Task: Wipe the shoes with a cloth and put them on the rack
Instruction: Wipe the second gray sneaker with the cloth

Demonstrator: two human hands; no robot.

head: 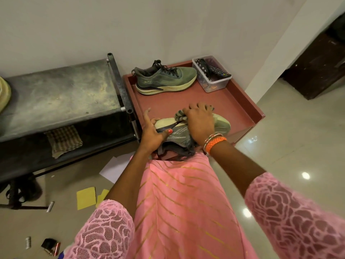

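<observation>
While my left hand [152, 136] grips the tipped shoe [188, 131] at its heel on the red tray table [237, 107], my right hand [199, 121] presses a striped cloth [179, 115] (fingers curled round it) against the sole; behind, a clear tub [214, 82] holds a remote [219, 72] beside the second shoe [165, 78].

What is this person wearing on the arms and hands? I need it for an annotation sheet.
Both arms have pink lace sleeves with a swirly openwork pattern, ending above the forearms. The right wrist carries orange and beaded bangles. The left hand has an orange-red painted thumbnail; the right hand shows dark polish on one nail. No gloves.
</observation>
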